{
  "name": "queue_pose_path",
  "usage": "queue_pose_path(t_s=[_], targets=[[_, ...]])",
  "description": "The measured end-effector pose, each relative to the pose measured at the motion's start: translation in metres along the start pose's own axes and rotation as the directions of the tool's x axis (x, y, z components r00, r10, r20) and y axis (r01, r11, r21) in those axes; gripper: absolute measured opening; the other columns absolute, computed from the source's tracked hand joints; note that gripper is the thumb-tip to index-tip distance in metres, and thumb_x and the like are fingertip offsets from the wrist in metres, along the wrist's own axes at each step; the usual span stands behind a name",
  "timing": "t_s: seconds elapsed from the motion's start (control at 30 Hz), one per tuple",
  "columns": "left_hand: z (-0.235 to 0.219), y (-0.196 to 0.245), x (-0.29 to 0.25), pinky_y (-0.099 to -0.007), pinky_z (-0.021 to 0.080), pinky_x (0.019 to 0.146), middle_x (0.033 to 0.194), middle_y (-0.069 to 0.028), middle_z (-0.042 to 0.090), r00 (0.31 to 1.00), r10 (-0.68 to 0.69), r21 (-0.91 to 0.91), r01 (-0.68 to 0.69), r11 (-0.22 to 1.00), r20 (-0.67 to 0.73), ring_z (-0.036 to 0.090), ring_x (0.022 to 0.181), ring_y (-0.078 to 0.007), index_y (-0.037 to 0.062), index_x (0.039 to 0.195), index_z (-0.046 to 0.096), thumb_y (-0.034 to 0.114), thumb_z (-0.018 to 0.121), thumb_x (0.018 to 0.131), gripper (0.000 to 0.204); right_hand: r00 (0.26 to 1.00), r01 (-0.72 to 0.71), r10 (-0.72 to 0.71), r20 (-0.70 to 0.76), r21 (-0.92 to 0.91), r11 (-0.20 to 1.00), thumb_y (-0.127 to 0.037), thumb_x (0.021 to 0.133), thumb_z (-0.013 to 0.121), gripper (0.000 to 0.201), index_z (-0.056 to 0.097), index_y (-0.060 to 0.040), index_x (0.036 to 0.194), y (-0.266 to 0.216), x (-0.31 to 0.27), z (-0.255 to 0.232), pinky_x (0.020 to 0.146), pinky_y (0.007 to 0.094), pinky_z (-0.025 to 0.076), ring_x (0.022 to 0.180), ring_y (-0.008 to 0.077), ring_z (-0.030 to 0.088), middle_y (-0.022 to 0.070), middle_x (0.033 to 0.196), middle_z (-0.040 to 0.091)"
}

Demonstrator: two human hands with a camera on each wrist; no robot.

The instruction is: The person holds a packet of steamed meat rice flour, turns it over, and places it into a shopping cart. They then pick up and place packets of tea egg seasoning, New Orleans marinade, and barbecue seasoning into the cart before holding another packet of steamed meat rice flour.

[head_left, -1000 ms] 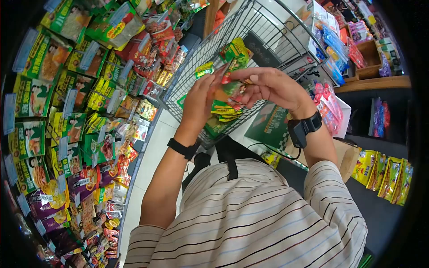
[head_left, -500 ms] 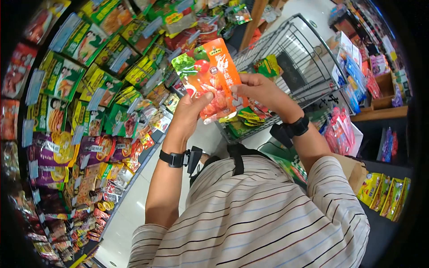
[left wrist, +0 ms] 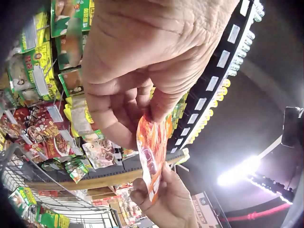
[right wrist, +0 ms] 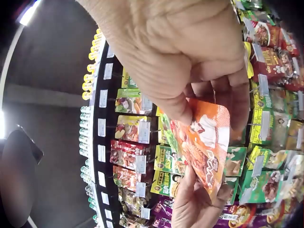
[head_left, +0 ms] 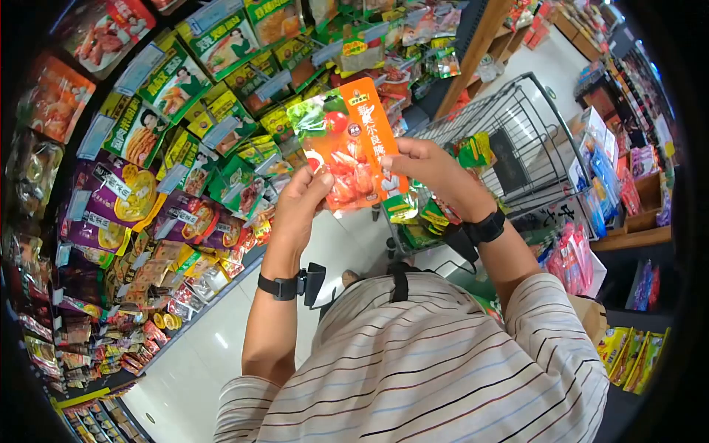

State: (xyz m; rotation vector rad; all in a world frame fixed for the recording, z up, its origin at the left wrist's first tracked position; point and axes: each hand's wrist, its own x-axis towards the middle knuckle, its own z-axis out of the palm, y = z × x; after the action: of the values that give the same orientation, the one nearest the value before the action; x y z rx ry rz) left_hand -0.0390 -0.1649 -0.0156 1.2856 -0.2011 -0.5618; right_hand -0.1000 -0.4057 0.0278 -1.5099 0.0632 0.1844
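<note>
An orange seasoning packet (head_left: 346, 148), printed with tomatoes and meat, is held upright between both hands with its front toward the head camera. The left hand (head_left: 297, 207) pinches its lower left edge, thumb on the front. On the right edge, the right hand (head_left: 436, 170) grips it with the thumb in front and fingers behind. The left wrist view shows the packet (left wrist: 153, 152) nearly edge-on under the left hand (left wrist: 142, 61). In the right wrist view the packet (right wrist: 202, 142) lies between the right hand (right wrist: 185, 57) and the left hand (right wrist: 197, 206).
Shelves of hanging packets (head_left: 136, 133) curve along the left. A wire shopping cart (head_left: 509, 111) with several green and yellow packets (head_left: 473, 150) stands ahead to the right. Pink bags (head_left: 572, 258) and yellow packets (head_left: 628, 358) are at the right; tiled floor (head_left: 214, 343) shows lower left.
Both hands have raised the orange packet from over the cart and turned its front to the head camera. The view has swung toward the shelves, the cart now lying farther right.
</note>
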Motion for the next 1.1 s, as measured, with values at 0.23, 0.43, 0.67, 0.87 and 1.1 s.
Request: queue_pose_path(t_s=[0.23,0.43,0.67,0.87,1.1], targets=[[-0.009,0.027,-0.025,-0.0264,0.050,0.084,0.106,-0.0002,0.067,0.995,0.103,0.034,-0.103,0.994,0.000,0.062,0.091,-0.0074,0.0053,0.118,0.061,0.025,0.062,0.099,0.028,0.999,0.000,0.004,0.043,-0.092,0.996,-0.026,0.096,0.064,0.037,0.065,-0.0016,0.123,-0.021,-0.004,0.019,0.085,0.0233,0.047,0.095,0.0073,0.060,0.0012,0.105,0.068],[-0.014,0.048,-0.039,-0.0248,0.047,0.085,0.105,0.0027,0.065,0.993,0.110,0.133,-0.105,0.986,-0.031,0.058,0.095,-0.0051,0.0043,0.118,0.061,0.024,0.062,0.099,0.028,0.987,0.159,-0.157,0.030,-0.063,0.985,-0.027,0.099,0.061,0.037,0.064,-0.0001,0.124,-0.035,-0.014,0.040,0.089,0.0255,0.048,0.099,0.0072,0.060,0.0005,0.111,0.067],[-0.025,0.073,-0.037,-0.0246,0.046,0.076,0.094,0.0037,0.061,0.978,0.204,0.170,-0.208,0.963,0.038,0.055,0.087,-0.0052,0.0068,0.107,0.061,0.027,0.062,0.098,0.023,0.963,0.271,-0.271,0.002,-0.024,0.962,-0.025,0.101,0.059,0.038,0.061,0.0018,0.128,-0.041,-0.002,0.046,0.090,0.0243,0.048,0.102,0.0063,0.059,0.0007,0.114,0.066],[-0.024,0.095,-0.046,-0.0227,0.047,0.069,0.093,0.0036,0.063,0.963,0.253,0.044,-0.258,0.965,0.095,0.058,0.079,-0.0046,0.0076,0.106,0.061,0.020,0.062,0.099,0.014,0.962,0.274,-0.274,-0.008,-0.029,0.961,-0.023,0.101,0.056,0.037,0.061,0.0015,0.129,-0.071,-0.015,0.064,0.090,0.0236,0.048,0.103,0.0069,0.059,0.0005,0.114,0.066],[-0.025,0.110,-0.065,-0.0238,0.047,0.064,0.090,0.0028,0.062,0.943,0.330,0.115,-0.334,0.936,0.050,0.057,0.075,-0.0058,0.0063,0.105,0.061,0.020,0.061,0.099,0.015,0.939,0.335,-0.336,0.069,0.024,0.942,-0.021,0.102,0.054,0.036,0.058,-0.0001,0.132,-0.067,-0.006,0.070,0.087,0.0251,0.049,0.101,0.0070,0.060,0.0006,0.115,0.065]])
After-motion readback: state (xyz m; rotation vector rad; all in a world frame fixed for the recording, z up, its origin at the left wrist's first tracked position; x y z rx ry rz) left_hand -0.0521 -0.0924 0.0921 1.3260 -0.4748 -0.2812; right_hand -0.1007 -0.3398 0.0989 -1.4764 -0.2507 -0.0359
